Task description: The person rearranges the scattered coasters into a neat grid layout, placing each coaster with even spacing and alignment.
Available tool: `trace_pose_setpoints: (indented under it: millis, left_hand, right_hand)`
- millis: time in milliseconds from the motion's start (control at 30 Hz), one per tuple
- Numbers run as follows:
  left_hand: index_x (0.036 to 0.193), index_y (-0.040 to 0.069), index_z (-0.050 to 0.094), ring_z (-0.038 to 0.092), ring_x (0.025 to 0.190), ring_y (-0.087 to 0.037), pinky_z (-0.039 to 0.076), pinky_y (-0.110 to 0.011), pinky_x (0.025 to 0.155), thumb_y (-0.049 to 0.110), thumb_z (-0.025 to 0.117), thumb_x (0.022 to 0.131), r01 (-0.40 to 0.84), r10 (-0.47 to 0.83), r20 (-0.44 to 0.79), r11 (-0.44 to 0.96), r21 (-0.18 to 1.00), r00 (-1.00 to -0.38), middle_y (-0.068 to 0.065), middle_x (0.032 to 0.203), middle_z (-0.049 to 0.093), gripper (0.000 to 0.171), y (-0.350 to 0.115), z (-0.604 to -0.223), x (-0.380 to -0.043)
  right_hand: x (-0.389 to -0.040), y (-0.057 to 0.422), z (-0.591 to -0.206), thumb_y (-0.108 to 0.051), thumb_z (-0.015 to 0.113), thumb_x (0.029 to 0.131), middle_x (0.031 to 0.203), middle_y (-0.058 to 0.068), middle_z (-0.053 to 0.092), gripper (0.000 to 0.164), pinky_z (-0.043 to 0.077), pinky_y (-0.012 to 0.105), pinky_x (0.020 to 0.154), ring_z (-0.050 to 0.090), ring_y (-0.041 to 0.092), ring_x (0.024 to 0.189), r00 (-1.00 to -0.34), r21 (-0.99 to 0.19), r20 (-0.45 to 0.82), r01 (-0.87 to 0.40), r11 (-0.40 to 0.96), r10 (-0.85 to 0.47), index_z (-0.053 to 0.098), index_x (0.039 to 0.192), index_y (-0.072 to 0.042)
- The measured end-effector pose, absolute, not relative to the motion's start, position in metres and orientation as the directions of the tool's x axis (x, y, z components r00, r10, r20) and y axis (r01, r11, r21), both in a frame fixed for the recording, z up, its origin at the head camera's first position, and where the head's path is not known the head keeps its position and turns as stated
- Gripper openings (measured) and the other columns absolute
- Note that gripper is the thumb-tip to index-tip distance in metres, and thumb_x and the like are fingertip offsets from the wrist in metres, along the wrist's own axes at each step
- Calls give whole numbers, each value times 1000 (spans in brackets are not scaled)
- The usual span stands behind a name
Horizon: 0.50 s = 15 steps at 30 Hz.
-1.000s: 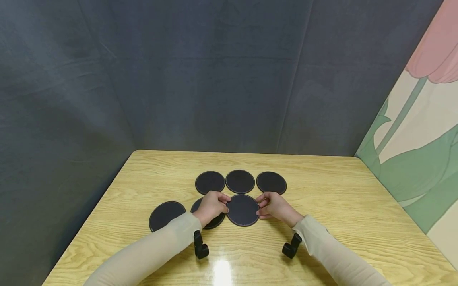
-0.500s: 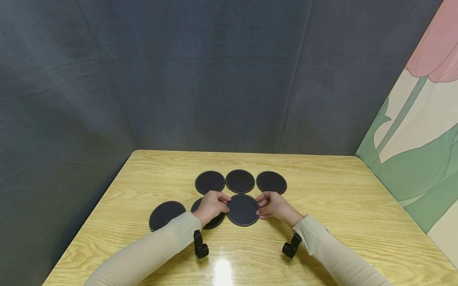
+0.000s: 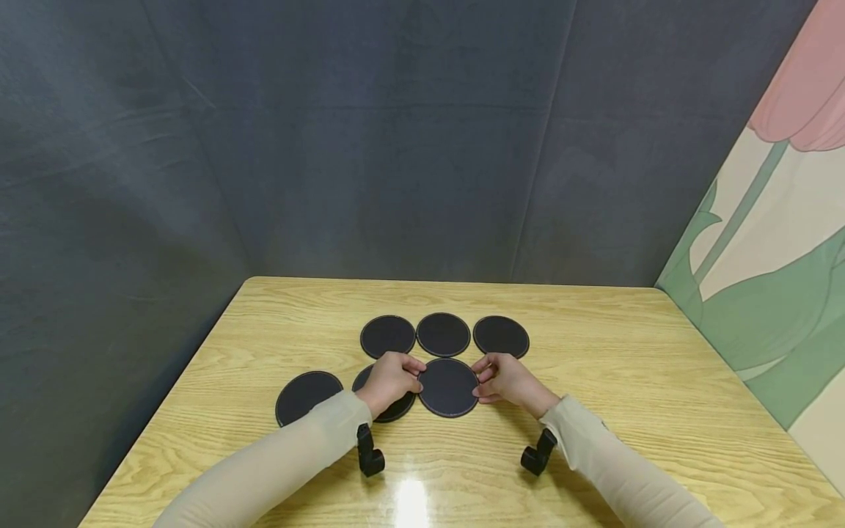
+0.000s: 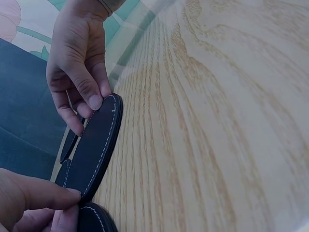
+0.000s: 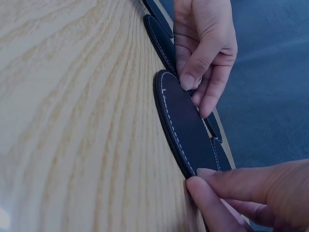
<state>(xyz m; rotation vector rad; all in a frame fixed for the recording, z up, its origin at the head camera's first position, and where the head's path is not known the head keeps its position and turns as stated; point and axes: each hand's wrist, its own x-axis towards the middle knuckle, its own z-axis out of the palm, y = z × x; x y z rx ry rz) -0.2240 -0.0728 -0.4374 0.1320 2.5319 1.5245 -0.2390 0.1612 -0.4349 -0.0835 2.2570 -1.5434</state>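
A round black coaster (image 3: 447, 387) with pale stitching round its rim lies between both hands, at the right end of the nearer row. My left hand (image 3: 392, 383) pinches its left edge between thumb and fingers. On the opposite edge, my right hand (image 3: 510, 383) does the same. From the left wrist, the coaster (image 4: 96, 145) shows a thick, layered-looking edge. Part of another black coaster (image 3: 394, 411) is hidden under the left hand and wrist. In the right wrist view, the fingers hide a little of the held coaster's (image 5: 181, 123) rim.
Behind the hands, three black coasters (image 3: 443, 335) form a row. One more coaster (image 3: 307, 398) lies left, partly behind the left sleeve. All rest on a wood-grain table (image 3: 627, 381). A dark curtain (image 3: 396, 147) hangs behind it, and a flower-painted wall (image 3: 779, 293) stands right.
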Motion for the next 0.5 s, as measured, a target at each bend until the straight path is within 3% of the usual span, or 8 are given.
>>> trace_pose_setpoints:
  millis: [333, 500]
  left_hand:
    - [104, 0, 72, 58, 83, -17, 53, -30, 75, -5, 72, 76, -26, 179, -117, 444, 896, -977, -10, 95, 65, 29, -74, -439, -226]
    - [108, -3, 69, 59, 86, -17, 55, -28, 74, -6, 71, 78, -67, 176, -137, 358, 931, -975, -15, 101, 64, 31, -76, -438, -227]
  right_hand:
    - [-240, 163, -434, 16, 70, 76, 81, 7, 48, 38, 60, 32, 65, 60, 13, 63, -918, -904, -289, 168, 392, -272, 55, 111, 12]
    - [-242, 168, -435, 12, 71, 78, 81, 6, 53, 36, 60, 33, 67, 62, 12, 66, -912, -912, -269, 138, 386, -308, 57, 112, 12]
